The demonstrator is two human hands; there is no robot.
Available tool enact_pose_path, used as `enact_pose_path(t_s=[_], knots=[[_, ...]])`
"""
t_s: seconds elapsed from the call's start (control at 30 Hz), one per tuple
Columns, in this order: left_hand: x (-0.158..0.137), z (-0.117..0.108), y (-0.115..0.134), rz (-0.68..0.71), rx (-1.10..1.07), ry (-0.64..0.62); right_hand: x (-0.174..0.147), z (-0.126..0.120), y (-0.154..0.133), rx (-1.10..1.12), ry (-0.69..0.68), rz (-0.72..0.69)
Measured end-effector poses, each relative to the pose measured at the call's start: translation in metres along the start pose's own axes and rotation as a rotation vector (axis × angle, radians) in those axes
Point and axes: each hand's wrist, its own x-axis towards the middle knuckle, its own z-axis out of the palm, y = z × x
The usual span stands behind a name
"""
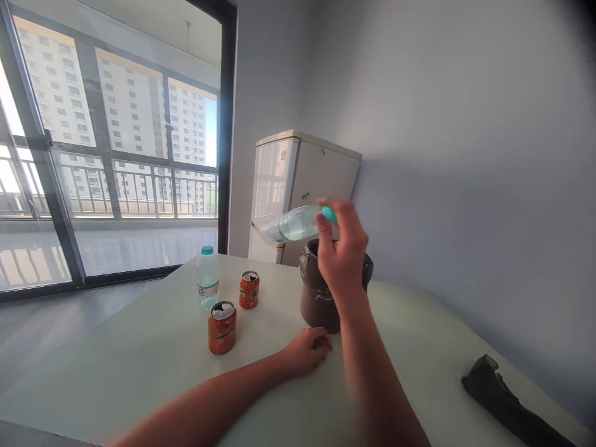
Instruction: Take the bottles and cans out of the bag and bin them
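Table, two bottles, two cans

head view | from close above the table | faces forward, down | glass door beyond, left

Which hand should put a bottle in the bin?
Probably the right hand: it holds a bottle by its cap, near the bin, while the left hand sits lower, by the bin's base.

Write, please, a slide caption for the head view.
Right hand holds a tilted bottle by its cap near a dark bin; left hand loosely curled.
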Motion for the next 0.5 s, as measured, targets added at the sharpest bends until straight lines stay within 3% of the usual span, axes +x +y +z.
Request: enact_pose_path(t_s=[0.1,0.23,0.37,0.5], knots=[[-0.001,0.001,0.0,-0.034,0.005,-0.024,0.009,-0.038,0.031,-0.154,0.126,0.007],[-0.002,0.001,0.003,-0.05,0.007,-0.027,0.012,-0.066,0.059,-0.274,0.235,0.047],[-0.003,-0.001,0.004,-0.064,0.004,-0.03,0.01,-0.077,0.077,-0.337,0.236,0.075],[-0.004,-0.002,0.002,-0.072,0.004,-0.033,0.007,-0.074,0.093,-0.36,0.114,0.122]])
